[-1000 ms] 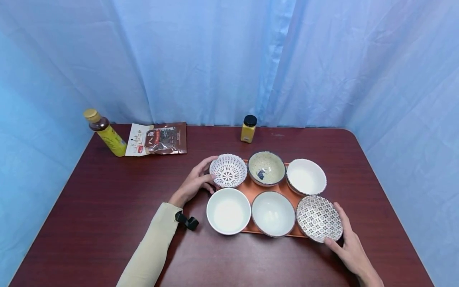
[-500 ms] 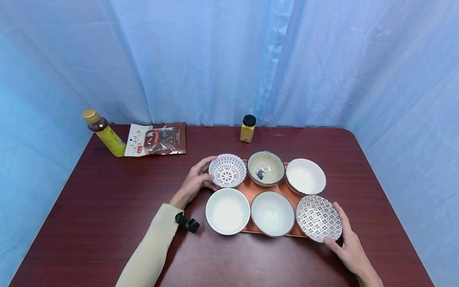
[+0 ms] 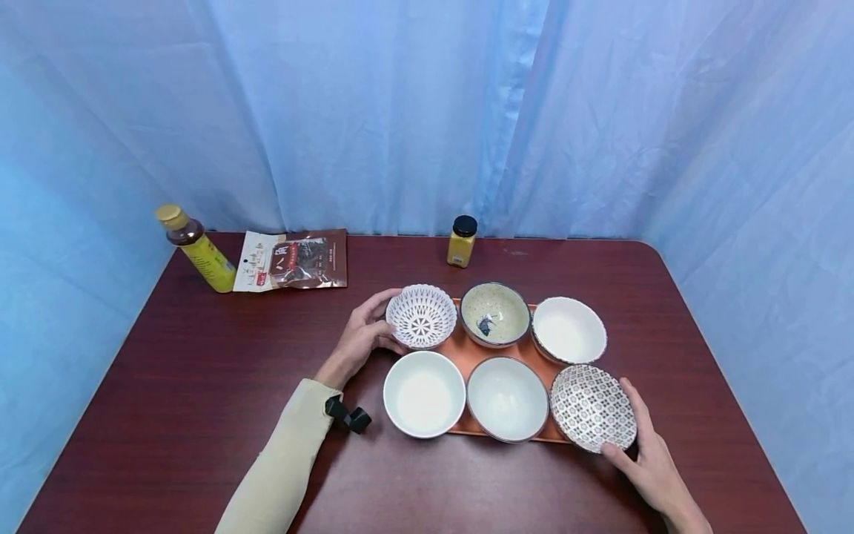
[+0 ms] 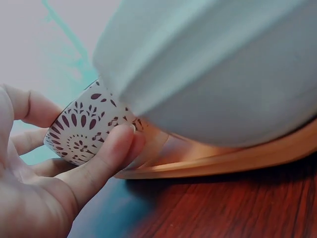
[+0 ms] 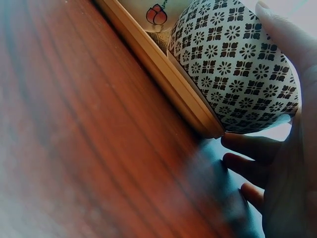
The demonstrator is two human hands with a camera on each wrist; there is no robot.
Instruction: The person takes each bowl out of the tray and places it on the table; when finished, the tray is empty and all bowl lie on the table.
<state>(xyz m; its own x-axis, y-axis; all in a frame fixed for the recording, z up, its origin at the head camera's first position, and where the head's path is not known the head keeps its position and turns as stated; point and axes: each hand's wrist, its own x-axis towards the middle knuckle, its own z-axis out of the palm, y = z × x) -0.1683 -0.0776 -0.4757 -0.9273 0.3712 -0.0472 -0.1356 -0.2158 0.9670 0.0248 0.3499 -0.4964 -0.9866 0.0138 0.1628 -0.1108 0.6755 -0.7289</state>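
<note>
At the back left of an orange tray [image 3: 460,350], my left hand [image 3: 358,337] grips a white bowl with a purple petal pattern [image 3: 422,317]. The left wrist view shows the thumb on one side of this petal-patterned bowl [image 4: 79,131] and the fingers on the other. My right hand [image 3: 650,460] holds the side of the front right bowl with a dark flower-and-tile pattern [image 3: 592,408], thumb near and index finger far. In the right wrist view, other fingertips [image 5: 235,163] hang beside the tray's corner.
Between the held bowls stand a plain white bowl [image 3: 424,394], a pale brown-rimmed bowl [image 3: 508,399], a speckled bowl [image 3: 497,308] and a white-inside bowl [image 3: 569,328]. Farther back are a yellow jar [image 3: 461,245], a spice packet [image 3: 293,259] and a yellow-labelled bottle [image 3: 203,252].
The petal-patterned bowl has shifted very slightly left and away, with my left hand still on it. My right hand and the other bowls look unmoved.
</note>
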